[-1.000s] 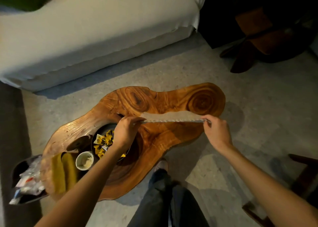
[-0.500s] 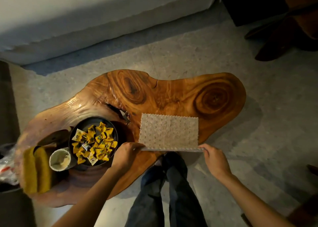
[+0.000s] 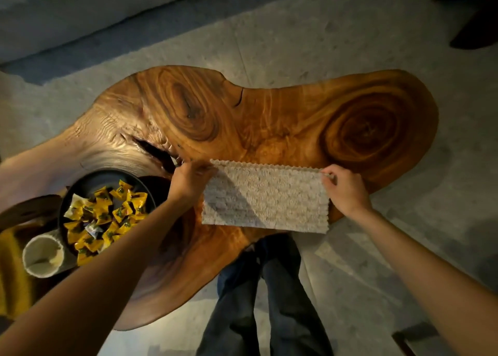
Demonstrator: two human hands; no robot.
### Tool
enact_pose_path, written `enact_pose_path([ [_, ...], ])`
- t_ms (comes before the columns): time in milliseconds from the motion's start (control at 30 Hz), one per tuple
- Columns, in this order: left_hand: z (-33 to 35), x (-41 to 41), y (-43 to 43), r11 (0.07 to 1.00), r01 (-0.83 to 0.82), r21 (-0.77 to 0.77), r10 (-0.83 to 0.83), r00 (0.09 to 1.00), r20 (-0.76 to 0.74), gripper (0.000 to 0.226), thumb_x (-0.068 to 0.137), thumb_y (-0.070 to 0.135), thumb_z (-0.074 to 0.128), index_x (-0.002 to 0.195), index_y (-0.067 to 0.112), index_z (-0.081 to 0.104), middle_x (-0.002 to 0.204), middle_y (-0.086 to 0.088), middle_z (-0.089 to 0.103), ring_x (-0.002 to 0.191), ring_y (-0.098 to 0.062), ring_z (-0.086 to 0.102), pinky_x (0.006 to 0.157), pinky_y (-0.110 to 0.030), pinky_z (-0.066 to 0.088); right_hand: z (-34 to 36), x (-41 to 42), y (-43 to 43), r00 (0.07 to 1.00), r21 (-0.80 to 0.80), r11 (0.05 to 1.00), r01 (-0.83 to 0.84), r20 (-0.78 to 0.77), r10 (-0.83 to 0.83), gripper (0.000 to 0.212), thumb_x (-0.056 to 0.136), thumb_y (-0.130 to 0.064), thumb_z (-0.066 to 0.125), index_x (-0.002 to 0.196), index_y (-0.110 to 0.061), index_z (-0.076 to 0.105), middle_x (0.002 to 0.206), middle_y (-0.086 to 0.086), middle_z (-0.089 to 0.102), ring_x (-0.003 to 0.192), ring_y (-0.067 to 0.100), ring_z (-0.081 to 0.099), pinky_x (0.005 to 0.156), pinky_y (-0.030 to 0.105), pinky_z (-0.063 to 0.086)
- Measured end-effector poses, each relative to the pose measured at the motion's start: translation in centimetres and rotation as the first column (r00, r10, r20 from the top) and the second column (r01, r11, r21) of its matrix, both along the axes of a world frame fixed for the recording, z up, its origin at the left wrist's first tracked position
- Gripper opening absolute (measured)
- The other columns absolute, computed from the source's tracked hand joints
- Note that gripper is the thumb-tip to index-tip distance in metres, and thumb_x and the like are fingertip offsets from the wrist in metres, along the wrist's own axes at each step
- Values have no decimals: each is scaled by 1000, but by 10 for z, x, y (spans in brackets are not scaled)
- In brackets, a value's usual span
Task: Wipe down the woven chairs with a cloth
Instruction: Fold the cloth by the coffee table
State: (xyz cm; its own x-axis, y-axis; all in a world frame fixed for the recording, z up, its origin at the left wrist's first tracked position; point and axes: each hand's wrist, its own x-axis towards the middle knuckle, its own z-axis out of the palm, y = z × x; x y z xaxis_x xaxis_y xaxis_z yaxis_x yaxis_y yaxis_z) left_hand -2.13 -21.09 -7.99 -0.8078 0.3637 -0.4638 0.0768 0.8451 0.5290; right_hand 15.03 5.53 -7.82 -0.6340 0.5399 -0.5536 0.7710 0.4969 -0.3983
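The left hand (image 3: 190, 179) and right hand (image 3: 345, 191) each pinched a far corner of the nubby beige cloth (image 3: 265, 200), fingers curled onto its edge. The cloth stretched between them over the near edge of the live-edge wooden slab table (image 3: 269, 118). At the table's left end, a dark round bowl (image 3: 107, 173) held a heap of yellow wrapped candies (image 3: 107, 215). A pale cup (image 3: 43, 257) touched the bowl's near-left rim; what was in it could not be made out.
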Motion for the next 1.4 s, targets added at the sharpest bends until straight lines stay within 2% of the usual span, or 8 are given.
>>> enact_pose_path([
  [100, -13, -5, 5, 1000, -21, -10, 20, 999, -27, 24, 87, 24, 67, 101, 5, 71, 96, -13, 72, 91, -25, 67, 73, -28, 48, -10, -7, -2, 1000, 53, 998, 30, -10, -30, 16, 95, -17, 53, 103, -13, 66, 99, 8, 69, 89, 27, 64, 65, 33, 49],
  [267, -18, 1, 9, 986, -103, 131, 113, 991, -69, 25, 86, 20, 68, 107, 7, 66, 94, 1, 66, 82, -15, 63, 63, -7, 43, -10, 0, -24, 965, 127, 964, 231, -153, -211, 16, 90, -15, 60, 104, -8, 55, 108, 12, 56, 96, 28, 55, 76, 39, 46],
  [400, -14, 22, 1, 976, -162, 148, 173, 982, -71, 38, 87, 19, 67, 122, 12, 56, 113, -10, 58, 91, -19, 59, 76, -31, 51, -10, 12, -41, 902, 40, 903, 427, -84, -423, 39, 87, -25, 66, 113, 0, 50, 114, 15, 54, 105, 31, 53, 85, 42, 46],
  [600, -10, 51, -14, 968, -219, 122, 216, 976, 42, 46, 88, 15, 65, 132, 19, 51, 116, -9, 57, 95, -22, 60, 79, -40, 53, -6, 13, -54, 872, -10, 873, 488, 46, -487, 38, 89, -29, 63, 116, -6, 51, 111, 12, 61, 104, 33, 58, 81, 39, 49],
  [833, -11, 56, -23, 900, -401, 169, 342, 891, 298, 37, 94, 14, 56, 130, 24, 56, 108, 0, 62, 99, -17, 62, 81, -36, 57, 43, -13, -85, 951, 77, 978, 191, -262, -165, 17, 91, -30, 59, 105, -20, 57, 91, -4, 65, 79, 14, 60, 63, 29, 46],
  [1000, -16, 63, -30, 866, -455, 206, 352, 849, 394, 40, 96, 10, 51, 131, 28, 54, 115, 3, 60, 94, -1, 58, 70, -17, 53, 42, -43, -145, 964, -48, 995, 84, -250, -94, 23, 95, -31, 55, 114, -19, 57, 107, -1, 66, 93, 15, 63, 74, 32, 54],
  [1300, -9, 56, -48, 824, -501, 264, 318, 796, 515, 39, 98, 3, 43, 132, 18, 52, 117, -2, 62, 90, -4, 64, 70, -17, 55, 13, -65, -193, 986, -286, 956, -61, -165, 14, 43, 95, -18, 55, 137, -15, 46, 115, 4, 61, 104, 19, 60, 85, 29, 52],
  [1400, -2, 55, -52, 876, -424, 228, 288, 841, 457, 39, 99, 7, 44, 137, 16, 47, 126, -4, 60, 104, -14, 63, 89, -30, 53, 15, -57, -187, 973, -251, 957, -144, -211, 91, 38, 96, -15, 54, 134, -15, 52, 112, 1, 64, 104, 16, 60, 88, 31, 52],
])
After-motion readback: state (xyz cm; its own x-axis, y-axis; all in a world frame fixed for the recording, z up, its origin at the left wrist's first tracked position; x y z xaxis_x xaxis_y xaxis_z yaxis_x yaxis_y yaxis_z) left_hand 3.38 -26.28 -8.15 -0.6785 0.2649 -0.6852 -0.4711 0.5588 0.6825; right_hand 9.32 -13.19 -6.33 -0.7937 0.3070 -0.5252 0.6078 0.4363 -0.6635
